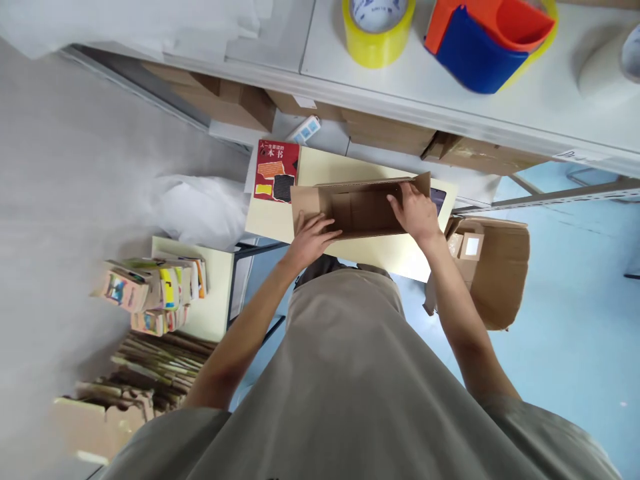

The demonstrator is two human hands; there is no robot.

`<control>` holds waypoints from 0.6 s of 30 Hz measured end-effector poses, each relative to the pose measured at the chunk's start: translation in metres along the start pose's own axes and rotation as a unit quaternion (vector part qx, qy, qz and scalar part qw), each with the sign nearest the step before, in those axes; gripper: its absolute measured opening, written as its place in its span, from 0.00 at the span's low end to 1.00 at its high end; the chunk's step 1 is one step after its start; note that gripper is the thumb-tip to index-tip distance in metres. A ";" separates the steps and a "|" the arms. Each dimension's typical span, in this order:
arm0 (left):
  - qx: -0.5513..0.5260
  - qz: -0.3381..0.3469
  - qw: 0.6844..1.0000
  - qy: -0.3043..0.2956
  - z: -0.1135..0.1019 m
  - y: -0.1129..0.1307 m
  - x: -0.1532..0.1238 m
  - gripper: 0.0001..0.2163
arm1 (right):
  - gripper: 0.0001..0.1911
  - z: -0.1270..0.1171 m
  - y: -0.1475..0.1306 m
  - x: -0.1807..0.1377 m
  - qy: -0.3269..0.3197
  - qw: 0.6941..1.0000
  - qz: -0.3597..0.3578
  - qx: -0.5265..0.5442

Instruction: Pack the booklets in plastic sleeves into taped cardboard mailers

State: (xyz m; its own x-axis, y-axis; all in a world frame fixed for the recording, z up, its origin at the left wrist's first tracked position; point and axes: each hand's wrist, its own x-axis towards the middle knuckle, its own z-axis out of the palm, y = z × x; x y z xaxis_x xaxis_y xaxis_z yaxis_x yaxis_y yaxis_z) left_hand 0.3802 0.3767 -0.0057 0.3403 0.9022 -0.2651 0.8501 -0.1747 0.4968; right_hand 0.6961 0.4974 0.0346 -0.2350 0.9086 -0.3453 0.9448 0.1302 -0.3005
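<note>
A flat brown cardboard box (360,207) lies on a small pale yellow table (385,257) below me. My left hand (313,235) rests on the box's near left part, fingers stretched flat across the cardboard. My right hand (415,210) presses on the box's right end, fingers curled over the flap near the upper edge. A red and black book (275,170) lies on the table just left of the box, touching its far left corner.
A white shelf (450,100) above carries a yellow tape roll (377,30) and a blue and orange holder (487,40). Cardboard boxes (225,100) sit under it. An open carton (495,270) stands right. Stacked colourful books (155,290) and flat cardboard (155,367) lie left.
</note>
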 end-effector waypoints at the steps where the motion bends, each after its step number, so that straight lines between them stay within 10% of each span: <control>1: 0.000 0.011 1.000 -0.005 -0.003 -0.003 0.002 0.17 | 0.30 0.001 0.000 -0.001 0.006 1.000 0.009 0.001; 9: -0.086 0.069 0.994 0.013 -0.046 -0.027 0.014 0.19 | 0.25 0.012 -0.029 -0.022 0.091 0.990 0.021 0.103; 14: -0.152 0.067 0.981 0.101 -0.096 -0.062 -0.008 0.21 | 0.24 -0.003 -0.126 -0.036 0.165 0.975 -0.027 0.145; 18: -0.204 -0.004 0.960 0.194 -0.122 -0.138 -0.024 0.23 | 0.22 -0.006 -0.225 -0.027 0.180 0.973 -0.056 0.132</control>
State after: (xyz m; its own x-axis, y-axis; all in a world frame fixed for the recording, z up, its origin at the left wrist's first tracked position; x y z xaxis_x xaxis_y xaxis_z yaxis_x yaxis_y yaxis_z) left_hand 0.2054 0.4271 0.0331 0.0919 0.9956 0.0175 0.5971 -0.0691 0.7992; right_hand 0.4917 0.4462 0.1171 -0.1929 0.9810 0.0213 0.8154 0.1724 -0.5526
